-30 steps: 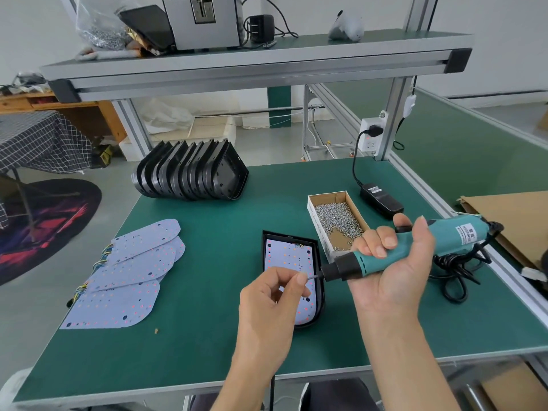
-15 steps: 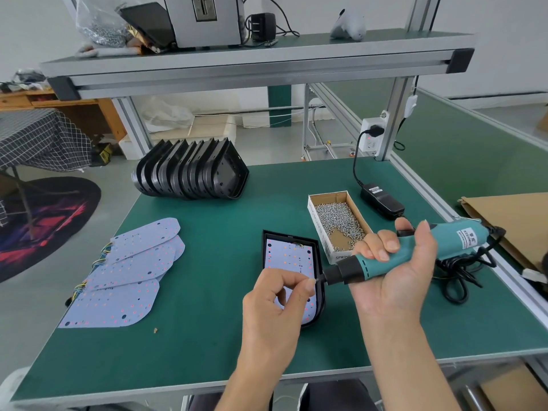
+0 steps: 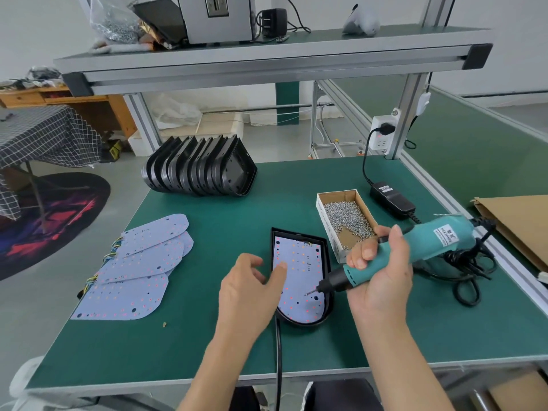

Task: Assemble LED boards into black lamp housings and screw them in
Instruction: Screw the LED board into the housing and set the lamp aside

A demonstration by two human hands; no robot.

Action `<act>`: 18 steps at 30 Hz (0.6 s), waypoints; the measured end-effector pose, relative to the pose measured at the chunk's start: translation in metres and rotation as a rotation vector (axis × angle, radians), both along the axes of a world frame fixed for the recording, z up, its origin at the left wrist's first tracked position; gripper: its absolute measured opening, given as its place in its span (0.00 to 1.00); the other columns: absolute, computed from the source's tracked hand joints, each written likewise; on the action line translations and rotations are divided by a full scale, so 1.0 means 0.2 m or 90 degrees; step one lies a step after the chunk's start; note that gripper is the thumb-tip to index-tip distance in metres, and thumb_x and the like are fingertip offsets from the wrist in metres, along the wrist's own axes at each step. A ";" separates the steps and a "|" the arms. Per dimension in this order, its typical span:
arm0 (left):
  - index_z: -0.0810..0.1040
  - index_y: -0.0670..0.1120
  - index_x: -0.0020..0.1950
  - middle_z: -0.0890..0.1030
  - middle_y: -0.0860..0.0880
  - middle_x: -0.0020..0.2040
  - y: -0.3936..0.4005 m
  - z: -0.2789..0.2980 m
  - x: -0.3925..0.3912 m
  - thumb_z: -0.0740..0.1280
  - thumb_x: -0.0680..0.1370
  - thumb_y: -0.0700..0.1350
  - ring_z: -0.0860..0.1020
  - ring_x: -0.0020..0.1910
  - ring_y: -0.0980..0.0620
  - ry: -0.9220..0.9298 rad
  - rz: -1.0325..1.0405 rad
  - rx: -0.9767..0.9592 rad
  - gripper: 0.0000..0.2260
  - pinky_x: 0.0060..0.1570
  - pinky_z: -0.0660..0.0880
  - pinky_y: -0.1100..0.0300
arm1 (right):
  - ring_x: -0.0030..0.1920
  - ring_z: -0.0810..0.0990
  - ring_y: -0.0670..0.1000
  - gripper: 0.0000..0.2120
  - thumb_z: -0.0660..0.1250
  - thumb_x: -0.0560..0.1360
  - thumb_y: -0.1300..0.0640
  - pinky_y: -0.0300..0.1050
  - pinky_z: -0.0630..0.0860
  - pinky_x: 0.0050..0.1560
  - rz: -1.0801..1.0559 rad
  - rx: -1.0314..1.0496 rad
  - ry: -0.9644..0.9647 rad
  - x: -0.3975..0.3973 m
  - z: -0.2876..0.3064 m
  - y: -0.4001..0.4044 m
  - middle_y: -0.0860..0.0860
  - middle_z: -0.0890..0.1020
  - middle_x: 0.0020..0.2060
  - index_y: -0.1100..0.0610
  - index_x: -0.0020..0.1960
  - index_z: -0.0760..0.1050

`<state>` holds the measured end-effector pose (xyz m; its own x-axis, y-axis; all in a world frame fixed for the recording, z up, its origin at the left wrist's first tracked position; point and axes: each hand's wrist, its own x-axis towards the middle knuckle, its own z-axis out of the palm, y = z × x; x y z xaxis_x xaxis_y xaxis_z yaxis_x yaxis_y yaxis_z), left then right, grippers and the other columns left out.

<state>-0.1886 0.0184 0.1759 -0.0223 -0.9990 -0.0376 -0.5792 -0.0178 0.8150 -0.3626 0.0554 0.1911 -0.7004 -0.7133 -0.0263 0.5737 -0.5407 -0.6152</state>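
Observation:
A black lamp housing (image 3: 327,262) lies on the green table with a pale LED board (image 3: 299,271) seated in it. My right hand (image 3: 382,271) grips a teal electric screwdriver (image 3: 427,241), whose bit points down-left at the lower right of the board. My left hand (image 3: 252,289) hovers at the housing's left edge, fingers loosely spread, thumb tip over the board, holding nothing I can see. Loose LED boards (image 3: 139,268) lie fanned at the left. A row of empty black housings (image 3: 201,170) stands at the back.
An open cardboard box of screws (image 3: 345,218) sits right of the housing. A black power adapter (image 3: 391,200) and coiled cable (image 3: 468,265) lie at the right. An overhead shelf (image 3: 267,54) spans the bench. Flat cardboard (image 3: 516,223) lies beyond the right rail.
My left hand let go of the bit tip and moved left, opening. The screwdriver swung down, so its bit now points at the lower right of the board.

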 end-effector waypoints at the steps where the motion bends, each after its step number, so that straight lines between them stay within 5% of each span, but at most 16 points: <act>1: 0.75 0.50 0.59 0.82 0.51 0.43 -0.02 0.00 -0.01 0.70 0.76 0.63 0.80 0.47 0.53 -0.037 -0.023 0.034 0.21 0.47 0.75 0.55 | 0.26 0.66 0.48 0.10 0.64 0.82 0.50 0.43 0.65 0.32 -0.003 0.007 0.016 0.02 -0.01 0.00 0.49 0.70 0.27 0.53 0.44 0.76; 5: 0.72 0.44 0.51 0.78 0.49 0.47 -0.06 -0.03 -0.06 0.70 0.75 0.61 0.78 0.47 0.48 -0.152 -0.092 0.103 0.21 0.40 0.73 0.55 | 0.25 0.65 0.50 0.10 0.67 0.79 0.51 0.42 0.64 0.29 -0.006 0.013 0.059 0.06 -0.02 -0.01 0.50 0.70 0.26 0.52 0.40 0.80; 10: 0.75 0.45 0.52 0.80 0.49 0.49 -0.07 -0.05 -0.07 0.71 0.76 0.55 0.79 0.49 0.47 -0.125 -0.111 0.111 0.15 0.49 0.78 0.53 | 0.23 0.66 0.50 0.09 0.71 0.75 0.49 0.40 0.66 0.27 0.000 0.012 0.097 0.09 -0.02 -0.01 0.51 0.71 0.25 0.52 0.39 0.81; 18: 0.72 0.43 0.48 0.78 0.47 0.46 -0.06 -0.04 -0.10 0.70 0.76 0.52 0.77 0.45 0.46 -0.120 -0.079 0.093 0.13 0.38 0.72 0.55 | 0.23 0.66 0.51 0.08 0.71 0.74 0.49 0.40 0.66 0.28 -0.003 -0.003 0.147 0.10 -0.02 -0.01 0.52 0.72 0.25 0.52 0.41 0.81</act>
